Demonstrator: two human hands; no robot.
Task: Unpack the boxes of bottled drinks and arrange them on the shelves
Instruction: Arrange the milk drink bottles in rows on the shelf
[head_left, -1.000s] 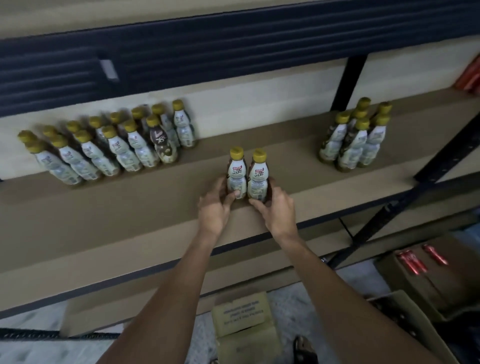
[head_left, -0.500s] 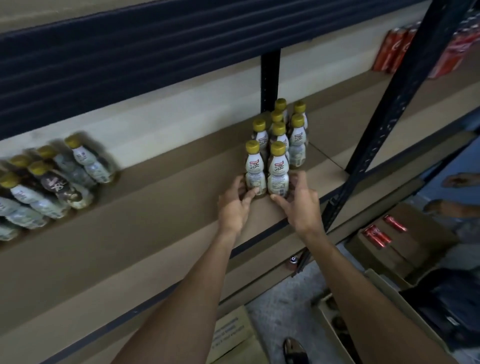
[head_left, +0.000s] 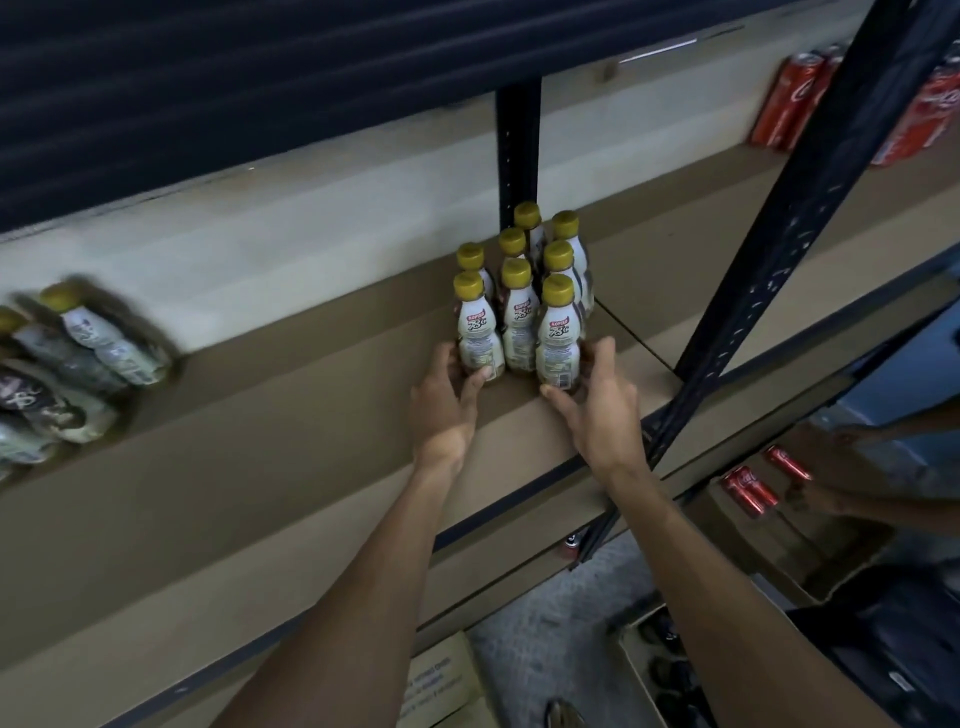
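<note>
Several yellow-capped white-label coffee bottles stand in a tight cluster (head_left: 524, 270) on the brown shelf board (head_left: 291, 431), just left of the black upright. My left hand (head_left: 447, 400) grips the base of the front left bottle (head_left: 477, 327). My right hand (head_left: 597, 405) wraps around the base of the front right bottle (head_left: 557, 332). Both bottles stand upright on the shelf, pressed against the cluster, with a third bottle between them.
Another group of the same bottles (head_left: 62, 364) sits blurred at far left. Black uprights (head_left: 519, 145) and a diagonal post (head_left: 800, 218) frame the bay. Red cans (head_left: 789, 98) stand beyond. Below lie cardboard boxes (head_left: 447, 686), red cans (head_left: 748, 488), and another person's hand (head_left: 815, 493).
Both hands slid the two bottles rightward along the shelf from its middle and brought them against the cluster by the upright. The view swung right with them.
</note>
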